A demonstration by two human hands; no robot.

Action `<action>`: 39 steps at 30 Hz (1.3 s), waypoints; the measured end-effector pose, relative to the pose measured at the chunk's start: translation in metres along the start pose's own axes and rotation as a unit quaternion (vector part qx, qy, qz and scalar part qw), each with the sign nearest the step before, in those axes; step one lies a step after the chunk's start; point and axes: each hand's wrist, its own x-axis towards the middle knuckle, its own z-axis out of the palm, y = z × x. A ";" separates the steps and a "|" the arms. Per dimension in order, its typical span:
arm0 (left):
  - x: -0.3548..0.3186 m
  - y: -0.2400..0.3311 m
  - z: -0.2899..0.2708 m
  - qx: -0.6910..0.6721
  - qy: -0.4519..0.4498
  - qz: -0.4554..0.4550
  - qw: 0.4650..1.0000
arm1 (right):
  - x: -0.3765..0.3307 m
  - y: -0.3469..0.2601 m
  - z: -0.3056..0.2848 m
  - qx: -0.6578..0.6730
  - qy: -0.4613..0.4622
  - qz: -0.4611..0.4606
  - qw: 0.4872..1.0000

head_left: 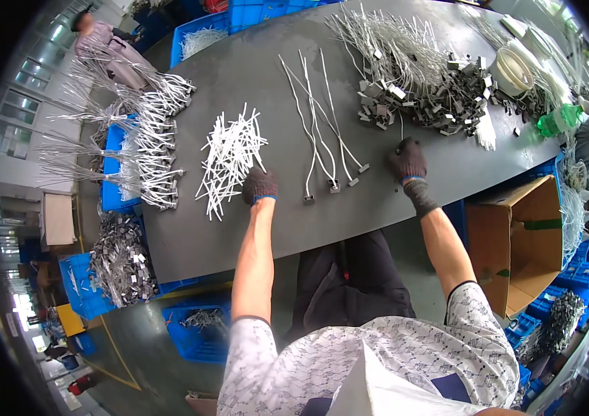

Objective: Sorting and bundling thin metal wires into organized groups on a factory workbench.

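My left hand (261, 187), in a dark knit glove, is at the lower right edge of a loose pile of short white tubes (228, 156). Its fingers are closed and touch the tube ends; what lies between them is hidden. Several white cables (314, 132) with small grey connectors at their near ends lie between my hands, some crossing. My right hand (406, 161), gloved too, is closed on a thin cable (402, 127) below a big heap of cables with grey and black connectors (422, 93). The held end of that cable is hidden by the fingers.
Bundles of white cables (159, 142) line the table's left edge above blue crates (115, 163). A white tub (513, 71) and a green bottle (559, 120) stand at the right. An open cardboard box (516, 239) is below the right edge. Another person (110, 48) is at far left.
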 end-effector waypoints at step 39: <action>-0.151 0.142 -0.089 -0.795 0.053 0.027 0.604 | -0.320 0.164 -0.096 -0.158 -0.296 -0.059 0.940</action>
